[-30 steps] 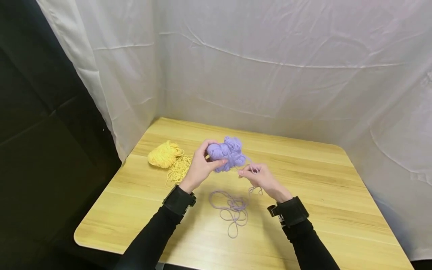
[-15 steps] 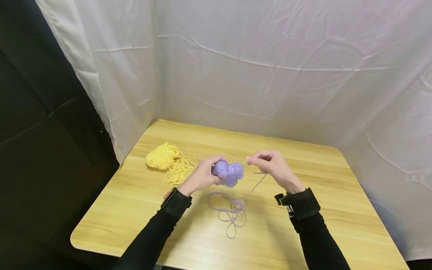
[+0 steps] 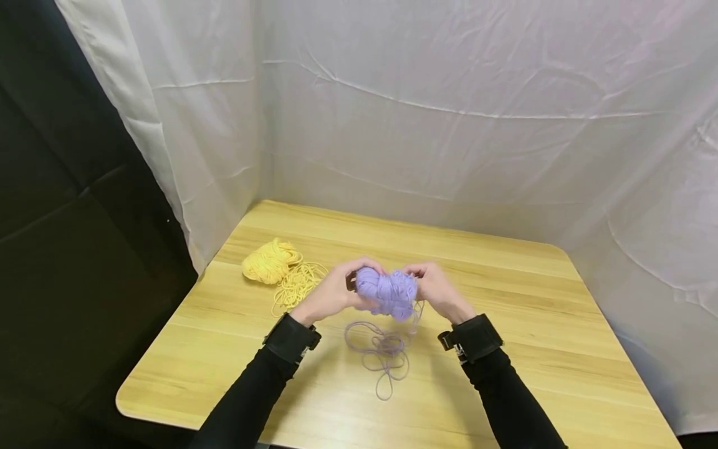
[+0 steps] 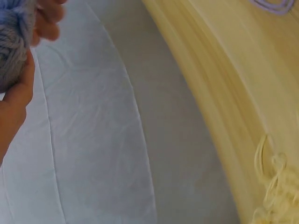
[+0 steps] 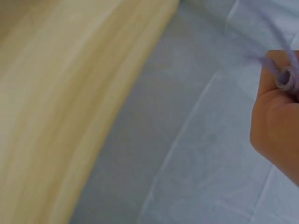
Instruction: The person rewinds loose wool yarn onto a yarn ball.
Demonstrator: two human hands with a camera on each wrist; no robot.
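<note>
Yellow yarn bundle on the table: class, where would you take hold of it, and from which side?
Probably the dense wound lump of the yellow yarn bundle, from above: it lies flat on the table, and its loose strands spread to one side would only trail.

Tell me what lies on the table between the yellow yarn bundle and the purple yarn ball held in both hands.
In the head view, loose yellow strands lie between the yellow yarn bundle and the purple yarn ball, with the left hand nearer the ball.

A soft lilac ball of yarn (image 3: 387,292) is held above the worktop (image 3: 527,324), gripped from both sides. A loose strand (image 3: 381,352) of the same lilac yarn trails down from it and lies in tangled loops on the wood just below.
</note>
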